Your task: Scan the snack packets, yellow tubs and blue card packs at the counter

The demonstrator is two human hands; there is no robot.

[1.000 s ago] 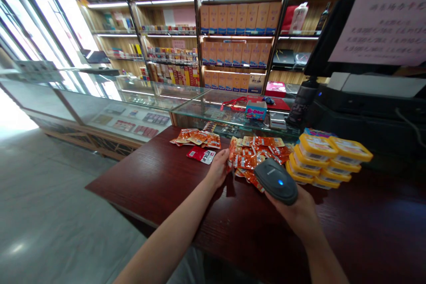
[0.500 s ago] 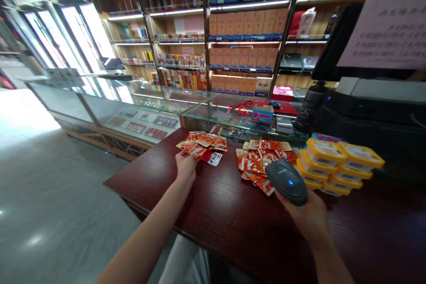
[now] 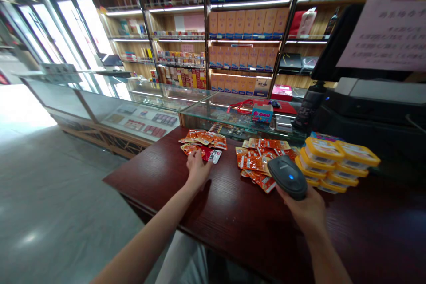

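My right hand (image 3: pixel 308 211) is wrapped round a dark handheld barcode scanner (image 3: pixel 288 177) with a lit blue light on its top. The scanner is held above the wooden counter, in front of a heap of orange snack packets (image 3: pixel 254 163). My left hand (image 3: pixel 199 172), its thumb and fingers apart, is at the near edge of a smaller pile of orange packets (image 3: pixel 203 136). A red and white packet (image 3: pixel 214 155) lies just beyond its fingers; whether they touch it I cannot tell.
Yellow-lidded tubs (image 3: pixel 324 151) stand stacked on the right of the dark wooden counter (image 3: pixel 229 222). Behind are a glass display case (image 3: pixel 199 102), a small blue and pink box (image 3: pixel 262 113), a monitor with a pink notice (image 3: pixel 382 35), and shelves of boxed goods.
My left hand has let go of an orange packet at the pile and moved right and slightly nearer, towards the red and white packet. The scanner has hardly moved.
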